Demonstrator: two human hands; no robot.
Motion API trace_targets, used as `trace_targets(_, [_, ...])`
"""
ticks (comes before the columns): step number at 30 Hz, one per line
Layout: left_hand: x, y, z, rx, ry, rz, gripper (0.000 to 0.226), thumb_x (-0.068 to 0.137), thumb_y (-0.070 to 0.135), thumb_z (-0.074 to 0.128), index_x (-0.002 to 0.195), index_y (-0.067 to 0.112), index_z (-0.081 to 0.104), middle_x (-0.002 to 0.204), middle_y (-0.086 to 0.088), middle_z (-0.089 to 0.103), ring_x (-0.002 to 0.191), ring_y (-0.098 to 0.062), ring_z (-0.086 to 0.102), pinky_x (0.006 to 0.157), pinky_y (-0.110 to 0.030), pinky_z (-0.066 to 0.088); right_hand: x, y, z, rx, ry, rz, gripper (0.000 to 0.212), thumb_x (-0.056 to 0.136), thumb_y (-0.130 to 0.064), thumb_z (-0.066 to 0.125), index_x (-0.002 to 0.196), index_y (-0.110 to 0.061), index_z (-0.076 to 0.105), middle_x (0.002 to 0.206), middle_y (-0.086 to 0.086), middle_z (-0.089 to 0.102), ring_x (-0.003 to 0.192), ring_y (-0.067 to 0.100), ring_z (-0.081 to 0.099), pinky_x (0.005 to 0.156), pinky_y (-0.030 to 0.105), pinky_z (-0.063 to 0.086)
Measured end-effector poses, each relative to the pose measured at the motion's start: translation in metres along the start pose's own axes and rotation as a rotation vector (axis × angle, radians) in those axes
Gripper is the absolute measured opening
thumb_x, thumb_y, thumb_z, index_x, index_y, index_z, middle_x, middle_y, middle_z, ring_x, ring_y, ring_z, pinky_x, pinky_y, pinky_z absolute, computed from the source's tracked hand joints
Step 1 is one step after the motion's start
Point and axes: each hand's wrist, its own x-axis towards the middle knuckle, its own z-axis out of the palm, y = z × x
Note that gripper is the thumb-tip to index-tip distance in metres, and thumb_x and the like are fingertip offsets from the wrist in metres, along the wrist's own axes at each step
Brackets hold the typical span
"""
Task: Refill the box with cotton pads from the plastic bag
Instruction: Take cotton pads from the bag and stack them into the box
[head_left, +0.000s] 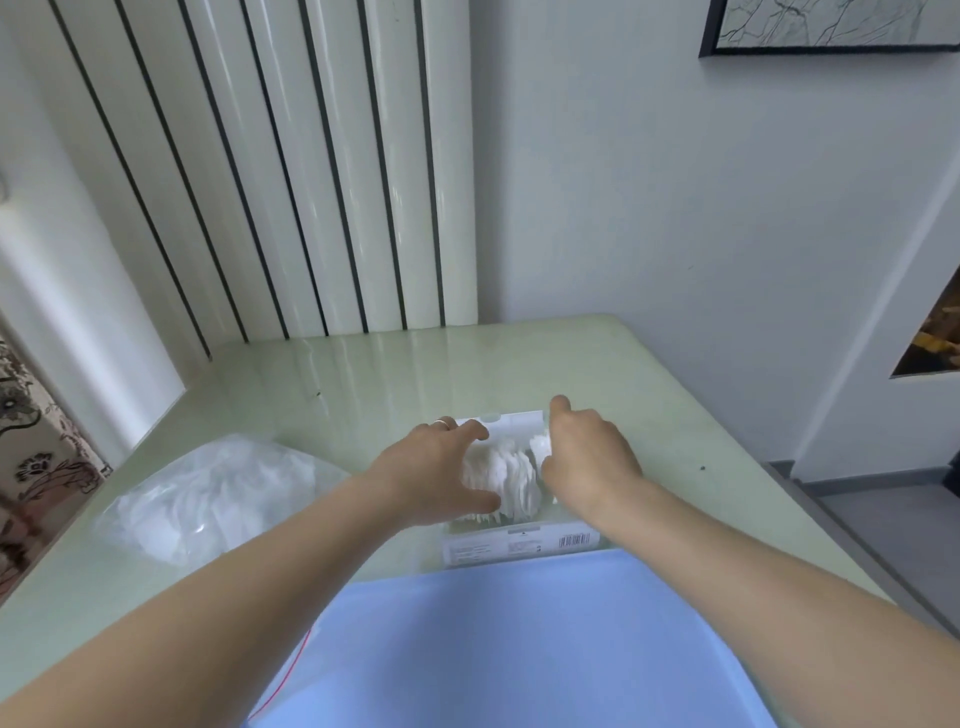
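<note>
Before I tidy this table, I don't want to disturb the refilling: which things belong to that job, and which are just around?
Part of the job:
box
cotton pads
plastic bag
left hand
right hand

Just around:
table
radiator
framed picture
patterned fabric

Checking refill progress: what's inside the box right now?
The box holds a bunch of white cotton pads standing on edge, with both hands on them. The hands cover both ends of the bunch, so how full the box is stays unclear.
</note>
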Motion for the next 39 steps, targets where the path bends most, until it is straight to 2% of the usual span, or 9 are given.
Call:
trace_targets(5, [0.009,0.004,0.010,0.104,0.032,0.008,0.068,0.076,0.054,0.069,0.134,0.030,0.043,0.121,0.007,0.054,0.107,-0.017,0.054,0.073,-0.029,0.042,0.010,-0.014,0.021,0.032,-0.101,0.058,0.038,0.090,-0.003,0.056,0.124,-0.003,0.038,0.115,0.015,0.063,0.103,0.035,0.063,0.067,0.032,0.039])
trace_targets(12, [0.011,0.002,0.010,0.079,0.043,0.018,0.054,0.076,0.051,0.069,0.120,0.028,0.049,0.107,0.008,0.056,0.086,-0.016,0.051,0.067,-0.029,0.040,0.017,-0.010,0.022,0.375,-0.229,0.146,0.027,0.095,-0.013,0.049,0.118,-0.003,0.041,0.096,0.007,0.053,0.079,0.025,0.054,0.048,0.027,0.033])
trace_targets(15, [0.011,0.005,0.009,0.088,0.035,0.011,0.055,0.074,0.051,0.070,0.118,0.027,0.049,0.105,0.007,0.055,0.085,-0.016,0.051,0.066,-0.028,0.038,0.017,-0.009,0.021,0.585,-0.283,0.254,0.002,0.091,-0.013,0.044,0.090,-0.013,0.045,0.079,0.003,0.047,0.064,0.020,0.049,0.050,0.026,0.035])
trace_targets(18, [0.011,0.008,0.008,0.092,0.022,0.003,0.057,0.072,0.056,0.071,0.114,0.026,0.049,0.104,0.007,0.055,0.085,-0.017,0.051,0.066,-0.028,0.038,0.018,-0.013,0.024,0.866,-0.339,0.399,0.017,0.087,-0.014,0.038,0.070,-0.014,0.040,0.069,0.006,0.043,0.066,0.024,0.045,0.067,0.030,0.039])
trace_targets(22, [0.012,0.009,0.007,0.114,0.038,-0.003,0.056,0.076,0.057,0.068,0.117,0.026,0.048,0.108,0.007,0.056,0.086,-0.017,0.049,0.068,-0.028,0.038,0.024,-0.012,0.028,1.098,-0.391,0.514,0.033,0.089,-0.026,0.035,0.101,-0.009,0.061,0.087,0.010,0.056,0.079,0.026,0.054,0.081,0.036,0.051])
trace_targets(27, [0.012,0.011,0.009,0.144,0.054,-0.023,0.048,0.080,0.052,0.066,0.115,0.025,0.047,0.102,0.007,0.053,0.083,-0.018,0.049,0.065,-0.030,0.037,0.022,-0.021,0.033,1.100,-0.452,0.531,0.049,0.096,-0.043,0.030,0.128,-0.017,0.056,0.125,0.008,0.064,0.115,0.028,0.061,0.102,0.041,0.049])
trace_targets(31, [0.013,0.009,0.010,0.073,0.020,-0.022,0.055,0.077,0.051,0.069,0.120,0.025,0.047,0.107,0.005,0.053,0.089,-0.018,0.051,0.070,-0.031,0.044,0.025,-0.022,0.027,1.077,-0.441,0.524,0.044,0.098,-0.044,0.030,0.123,-0.018,0.056,0.121,0.010,0.066,0.111,0.028,0.064,0.101,0.042,0.050])
trace_targets(34, [0.010,0.005,0.003,-0.057,-0.079,-0.047,0.080,0.073,0.051,0.074,0.139,0.029,0.037,0.127,0.002,0.048,0.107,-0.019,0.054,0.087,-0.037,0.051,0.022,-0.020,0.018,1.037,-0.406,0.530,0.050,0.100,-0.044,0.027,0.137,-0.019,0.048,0.135,0.009,0.058,0.120,0.028,0.057,0.106,0.043,0.045])
trace_targets(39, [-0.015,-0.016,-0.039,-0.204,-0.022,-0.095,0.078,0.084,0.050,0.069,0.149,0.030,0.030,0.142,-0.002,0.042,0.123,-0.020,0.050,0.093,-0.026,0.038,0.001,-0.023,-0.007,0.811,-0.313,0.427,0.046,0.105,-0.038,0.025,0.133,-0.009,0.048,0.124,0.012,0.051,0.118,0.029,0.052,0.093,0.034,0.036])
